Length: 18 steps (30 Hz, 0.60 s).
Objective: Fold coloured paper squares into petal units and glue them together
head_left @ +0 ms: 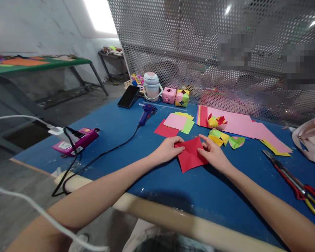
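A square of red paper [191,156], lightly creased, is held just over the blue table in front of me. My left hand [170,150] pinches its left corner between thumb and fingers. On the opposite side my right hand [212,152] grips the right edge, thumb on top and fingers behind. Beyond the left hand lie a flat red sheet [164,129] and a small stack of pink, green and yellow squares [175,121]. Past the right hand sit a yellow-green folded paper piece [218,138], a green folded piece [236,141] and a red-yellow paper flower [216,121].
A blue glue gun [147,111] trails a black cord to a magenta power strip [80,141] at left. A phone [129,96], a lidded cup [151,85] and paper cubes [169,95] stand at the back. Scissors [301,189] and a utility knife [274,161] lie right.
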Each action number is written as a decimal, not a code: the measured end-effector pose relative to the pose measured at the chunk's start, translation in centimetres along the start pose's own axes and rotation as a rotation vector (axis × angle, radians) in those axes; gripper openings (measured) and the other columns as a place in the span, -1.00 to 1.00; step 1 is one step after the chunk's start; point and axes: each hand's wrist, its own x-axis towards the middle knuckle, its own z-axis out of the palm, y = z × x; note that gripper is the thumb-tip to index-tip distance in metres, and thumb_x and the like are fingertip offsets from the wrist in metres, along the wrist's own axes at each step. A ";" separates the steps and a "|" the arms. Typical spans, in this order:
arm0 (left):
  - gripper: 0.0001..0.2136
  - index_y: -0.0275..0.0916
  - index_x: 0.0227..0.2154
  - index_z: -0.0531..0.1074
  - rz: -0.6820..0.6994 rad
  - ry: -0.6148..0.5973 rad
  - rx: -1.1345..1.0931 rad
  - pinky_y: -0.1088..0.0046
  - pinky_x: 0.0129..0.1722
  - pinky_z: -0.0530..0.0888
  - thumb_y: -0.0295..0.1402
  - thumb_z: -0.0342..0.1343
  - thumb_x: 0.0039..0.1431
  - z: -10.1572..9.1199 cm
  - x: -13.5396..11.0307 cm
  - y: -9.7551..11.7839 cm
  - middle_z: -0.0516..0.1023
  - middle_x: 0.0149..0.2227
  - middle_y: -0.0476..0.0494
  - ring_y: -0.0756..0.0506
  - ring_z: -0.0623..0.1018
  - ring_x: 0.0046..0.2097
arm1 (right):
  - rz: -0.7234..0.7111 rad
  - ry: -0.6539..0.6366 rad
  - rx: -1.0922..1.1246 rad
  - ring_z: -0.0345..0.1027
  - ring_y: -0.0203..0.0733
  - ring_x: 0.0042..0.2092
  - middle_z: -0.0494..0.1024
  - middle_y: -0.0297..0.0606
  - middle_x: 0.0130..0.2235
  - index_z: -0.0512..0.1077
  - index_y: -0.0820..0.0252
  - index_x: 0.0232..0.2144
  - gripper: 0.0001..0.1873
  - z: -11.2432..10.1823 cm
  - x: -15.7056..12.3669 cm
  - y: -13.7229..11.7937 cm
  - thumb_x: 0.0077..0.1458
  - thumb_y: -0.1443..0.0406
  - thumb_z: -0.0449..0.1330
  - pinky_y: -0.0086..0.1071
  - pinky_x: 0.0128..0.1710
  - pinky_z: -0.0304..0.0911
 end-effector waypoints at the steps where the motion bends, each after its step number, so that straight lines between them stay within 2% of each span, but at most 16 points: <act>1: -0.92 -0.31 -0.43 0.36 -0.017 0.002 0.021 0.55 -0.51 0.32 -0.45 0.00 -0.03 0.0 0.0 -0.1 0.42 -0.52 0.01 0.03 0.39 -0.49 | -0.006 0.009 -0.017 0.32 -0.27 -0.42 0.41 -0.38 -0.41 0.11 0.20 0.09 -0.37 0.0 0.1 0.0 -0.07 0.28 0.13 -0.37 -0.41 0.28; 6: -0.94 -0.28 -0.48 0.33 0.080 0.047 0.210 0.54 -0.44 0.30 -0.49 0.00 -0.09 -0.3 0.0 -0.6 0.42 -0.49 0.02 0.02 0.38 -0.44 | -0.018 -0.004 -0.069 0.36 -0.25 -0.34 0.45 -0.34 -0.34 0.06 0.23 0.11 -0.32 0.3 -0.2 0.3 -0.10 0.34 0.14 -0.35 -0.33 0.30; 11: -0.88 -0.26 -0.50 0.33 0.128 0.012 0.502 0.51 -0.44 0.24 -0.56 -0.02 -0.13 -0.9 -0.1 -0.6 0.36 -0.53 0.02 0.00 0.34 -0.44 | -0.175 0.003 -0.303 0.37 -0.19 -0.25 0.47 -0.27 -0.29 0.13 0.18 0.10 -0.40 0.9 -0.6 0.6 -0.05 0.39 0.07 -0.25 -0.18 0.29; 13: -0.89 -0.26 -0.51 0.33 0.131 0.001 0.526 0.51 -0.44 0.24 -0.56 -0.01 -0.14 -1.0 0.0 -0.5 0.37 -0.53 0.01 -0.01 0.34 -0.43 | -0.209 0.012 -0.369 0.38 -0.17 -0.23 0.48 -0.24 -0.26 0.13 0.19 0.10 -0.41 1.1 -0.5 0.9 -0.04 0.39 0.07 -0.24 -0.16 0.29; 18: -0.93 -0.27 -0.47 0.37 0.108 0.005 0.493 0.51 -0.41 0.26 -0.50 0.03 -0.07 -1.1 0.3 -0.6 0.41 -0.50 -0.01 -0.02 0.38 -0.41 | -0.249 0.076 -0.450 0.29 -0.07 0.01 0.40 -0.15 0.00 0.21 0.18 0.05 -0.46 1.8 -0.1 1.8 -0.04 0.36 0.12 -0.19 0.01 0.20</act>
